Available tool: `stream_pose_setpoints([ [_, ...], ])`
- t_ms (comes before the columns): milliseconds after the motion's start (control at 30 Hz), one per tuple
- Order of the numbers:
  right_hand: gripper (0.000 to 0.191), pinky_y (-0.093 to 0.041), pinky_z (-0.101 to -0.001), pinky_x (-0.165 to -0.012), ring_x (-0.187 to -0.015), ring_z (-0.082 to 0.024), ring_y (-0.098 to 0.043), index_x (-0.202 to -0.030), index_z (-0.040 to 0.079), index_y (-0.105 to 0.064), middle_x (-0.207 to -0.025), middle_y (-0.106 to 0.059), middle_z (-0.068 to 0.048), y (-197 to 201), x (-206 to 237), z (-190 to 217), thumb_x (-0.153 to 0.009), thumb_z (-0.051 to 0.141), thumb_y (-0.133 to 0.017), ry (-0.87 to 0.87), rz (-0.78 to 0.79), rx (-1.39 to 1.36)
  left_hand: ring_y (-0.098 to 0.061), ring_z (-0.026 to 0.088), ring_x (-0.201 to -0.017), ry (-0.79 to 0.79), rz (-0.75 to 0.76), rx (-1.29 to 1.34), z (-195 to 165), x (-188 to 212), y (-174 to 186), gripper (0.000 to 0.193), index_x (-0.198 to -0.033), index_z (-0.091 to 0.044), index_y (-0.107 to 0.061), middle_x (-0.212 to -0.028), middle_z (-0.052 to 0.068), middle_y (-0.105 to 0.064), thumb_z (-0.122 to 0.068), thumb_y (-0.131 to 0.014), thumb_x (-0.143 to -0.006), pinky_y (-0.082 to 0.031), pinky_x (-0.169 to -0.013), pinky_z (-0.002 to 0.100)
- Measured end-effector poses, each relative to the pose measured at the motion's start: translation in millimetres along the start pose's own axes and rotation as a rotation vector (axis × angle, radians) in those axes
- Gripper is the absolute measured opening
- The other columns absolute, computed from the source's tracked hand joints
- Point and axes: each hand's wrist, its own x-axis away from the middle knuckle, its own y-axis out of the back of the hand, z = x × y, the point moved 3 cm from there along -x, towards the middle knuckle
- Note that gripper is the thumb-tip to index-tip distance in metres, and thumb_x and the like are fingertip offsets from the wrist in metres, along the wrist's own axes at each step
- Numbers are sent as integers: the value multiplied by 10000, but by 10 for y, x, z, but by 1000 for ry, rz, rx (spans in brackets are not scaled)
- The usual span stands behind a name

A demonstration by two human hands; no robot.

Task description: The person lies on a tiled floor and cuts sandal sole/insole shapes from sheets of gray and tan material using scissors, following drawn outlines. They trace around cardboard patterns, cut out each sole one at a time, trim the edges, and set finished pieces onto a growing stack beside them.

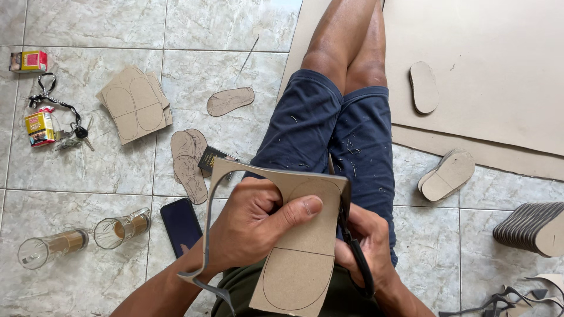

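1. Grey cardboard sheet [296, 235], sole outline's long axis running toward the person, lies over the lap between both hands.
2. Left hand [252, 226] grips its cut edge, thumb on top.
3. Right hand [367, 249], closed around black scissors [352, 246], meets the right edge.

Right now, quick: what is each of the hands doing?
Left hand: closed, gripping the cardboard piece with a sole outline drawn on it.
Right hand: closed on the scissors, at the cardboard's edge.
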Motion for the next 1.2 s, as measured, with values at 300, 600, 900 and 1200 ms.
stream_pose_setpoints([
  [300,488,-496,-294,-782,-858,-144,-583,-1227,-81,-680,-919,-688,-123,16,29,-75,-817,166,-773,-199,36,-13,-696,55,-651,128,66,-59,-67,-36,123,273,-1039,25,-779,-784,65,-785,-215,-679,-958,-555,-534,224],
  [600,506,-415,-311,-742,-830,-156,-485,-1188,-94,-663,-905,-569,-84,-7,-5,-41,-809,209,-806,-271,104,-13,-632,41,-601,174,182,-149,-82,-74,258,277,-939,6,-794,-715,31,-752,-251,-691,-944,-494,-490,240],
  [900,384,-403,-242,-586,-643,-84,-511,-957,-30,-761,-705,-581,14,41,-11,-2,-752,289,-818,-211,126,77,-389,120,-444,161,343,-584,-393,-333,415,438,-708,27,-669,-534,57,-520,-317,-718,-975,-295,-410,325],
  [1200,735,-400,-239,-602,-706,-73,-521,-1063,-34,-737,-795,-616,12,60,-31,-82,-736,618,-833,-218,-67,-24,-666,160,-767,-696,-388,-606,321,-9,-135,225,-1126,30,-674,-881,82,-689,-178,-647,-1046,-542,-684,261],
])
